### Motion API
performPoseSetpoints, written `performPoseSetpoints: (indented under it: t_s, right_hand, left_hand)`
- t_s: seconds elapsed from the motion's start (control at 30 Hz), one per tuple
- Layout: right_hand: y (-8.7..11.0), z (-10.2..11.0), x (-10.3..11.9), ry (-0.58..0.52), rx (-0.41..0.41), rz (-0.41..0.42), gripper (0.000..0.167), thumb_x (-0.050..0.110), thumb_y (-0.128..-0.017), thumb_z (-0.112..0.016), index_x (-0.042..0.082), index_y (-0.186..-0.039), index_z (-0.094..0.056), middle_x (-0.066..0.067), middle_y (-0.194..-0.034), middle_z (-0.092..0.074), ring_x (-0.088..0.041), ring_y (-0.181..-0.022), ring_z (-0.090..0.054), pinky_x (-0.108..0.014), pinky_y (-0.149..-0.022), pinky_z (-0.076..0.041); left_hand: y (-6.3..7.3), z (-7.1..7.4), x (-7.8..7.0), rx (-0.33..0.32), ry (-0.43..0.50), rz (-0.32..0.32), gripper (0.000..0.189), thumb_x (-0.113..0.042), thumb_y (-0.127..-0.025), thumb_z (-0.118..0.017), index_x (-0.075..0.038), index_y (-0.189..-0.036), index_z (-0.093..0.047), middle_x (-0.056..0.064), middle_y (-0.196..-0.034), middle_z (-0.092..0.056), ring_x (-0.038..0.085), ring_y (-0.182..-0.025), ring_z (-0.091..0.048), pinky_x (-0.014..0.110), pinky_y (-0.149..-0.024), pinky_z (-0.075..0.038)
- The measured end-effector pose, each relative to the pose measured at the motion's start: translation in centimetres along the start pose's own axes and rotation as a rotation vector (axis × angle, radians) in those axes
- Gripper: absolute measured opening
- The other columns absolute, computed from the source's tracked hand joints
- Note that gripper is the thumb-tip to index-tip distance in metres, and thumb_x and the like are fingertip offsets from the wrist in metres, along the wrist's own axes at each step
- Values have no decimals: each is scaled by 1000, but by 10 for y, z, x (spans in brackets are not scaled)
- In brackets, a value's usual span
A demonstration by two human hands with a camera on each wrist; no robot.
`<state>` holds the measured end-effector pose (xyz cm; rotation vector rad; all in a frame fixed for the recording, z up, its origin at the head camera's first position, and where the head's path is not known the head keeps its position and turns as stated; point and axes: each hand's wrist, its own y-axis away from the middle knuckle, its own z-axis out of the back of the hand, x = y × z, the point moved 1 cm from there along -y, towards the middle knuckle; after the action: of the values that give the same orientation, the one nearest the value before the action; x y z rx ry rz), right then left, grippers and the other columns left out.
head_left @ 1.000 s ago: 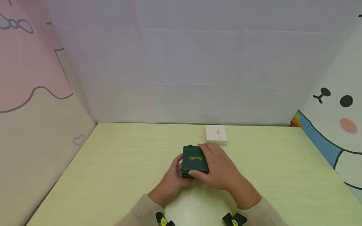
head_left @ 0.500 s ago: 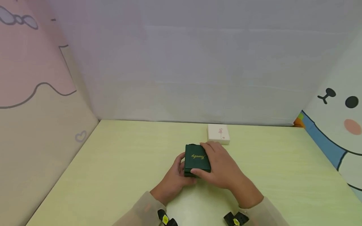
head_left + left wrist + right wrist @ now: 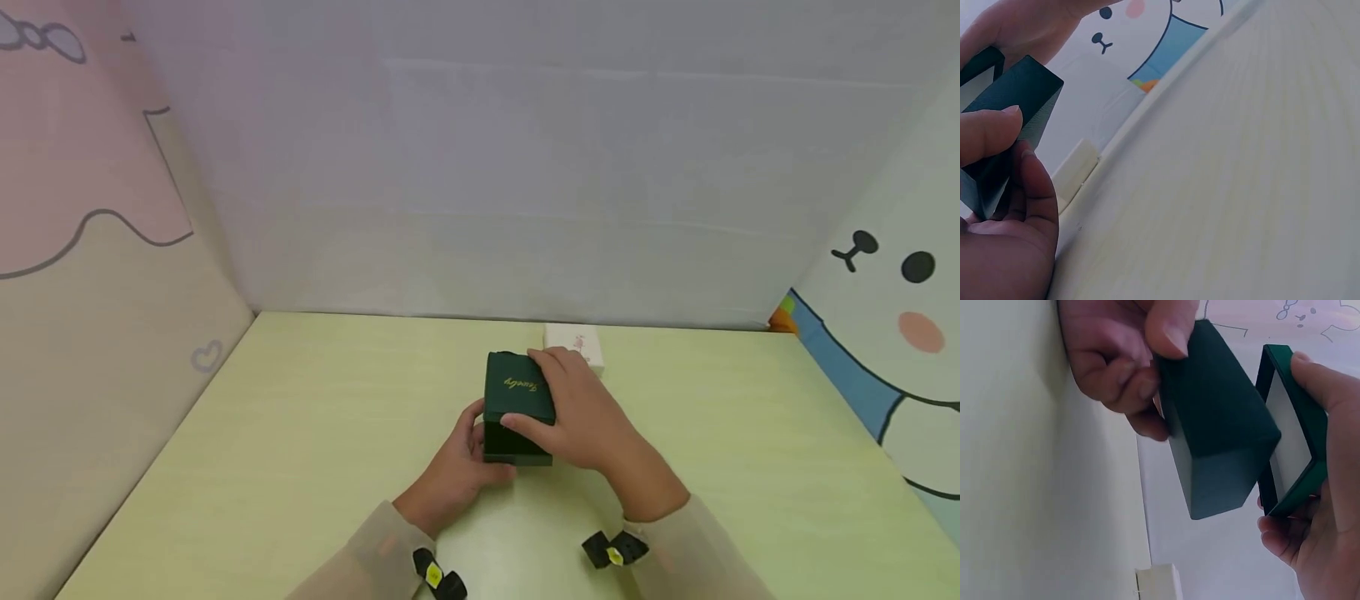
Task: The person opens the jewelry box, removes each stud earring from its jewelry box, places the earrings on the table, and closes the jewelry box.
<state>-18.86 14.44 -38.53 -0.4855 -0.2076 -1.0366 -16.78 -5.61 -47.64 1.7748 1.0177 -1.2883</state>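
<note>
A dark green jewelry box is in two parts in the head view. My right hand (image 3: 588,421) grips the lid (image 3: 517,385), which has gold "Jewelry" lettering on top. Below it, the box base (image 3: 517,459) is held by my left hand (image 3: 453,479), thumb on the near side and fingers on the left. The right wrist view shows the lid (image 3: 1300,425) with its pale inside facing the base (image 3: 1216,394), a gap between them. Left thumb and curled fingers pinch the base (image 3: 1035,87) in the left wrist view. What the base contains is hidden.
A small white box (image 3: 564,336) with a pink flower print lies on the pale yellow-green table (image 3: 360,383), just behind my right hand. A grey-white backdrop (image 3: 480,167) rises at the table's far edge, with cartoon-printed panels at both sides.
My right hand has lifted the lid up and away from the base, where both were together before. The left hand has stayed nearly in place. The head view has shifted slightly.
</note>
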Motion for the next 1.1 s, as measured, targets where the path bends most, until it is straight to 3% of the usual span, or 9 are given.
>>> performPoseSetpoints:
  t_s: [0.37, 0.53, 0.67, 1.1]
  right_hand:
    - [-37, 3, -23, -52, 118, -99, 92, 63, -94, -63, 3, -158, -33, -18, -157, -38, -35, -140, -38, -55, -111, -38]
    - [-56, 1, -27, 38, 155, -75, 96, 67, -92, -63, 1, -157, -36, -18, -152, -43, -35, -134, -43, -53, -109, -39]
    - [-68, -6, -29, 114, 221, -72, 102, 72, -90, -60, 0, -158, -35, -19, -154, -42, -36, -139, -40, -53, -113, -35]
    - [-99, -19, -41, 194, 315, -72, 104, 73, -91, -58, -3, -157, -34, -22, -155, -41, -39, -142, -37, -55, -117, -28]
  left_hand:
    - [2, -2, 0, -1, 28, -21, 101, 14, -84, -74, -17, -161, -16, 14, -149, -50, 26, -126, -59, 29, -94, -52]
    - [4, -3, -1, 11, 49, -24, 101, 15, -84, -74, -14, -161, -15, 16, -151, -48, 26, -126, -59, 30, -94, -52]
    - [6, -4, -2, 22, 79, -22, 102, 16, -83, -72, -14, -161, -14, 16, -151, -47, 26, -126, -59, 30, -94, -51]
    - [8, -9, -2, 8, 89, -26, 104, 16, -83, -74, -14, -162, -14, 16, -150, -48, 25, -126, -59, 30, -93, -52]
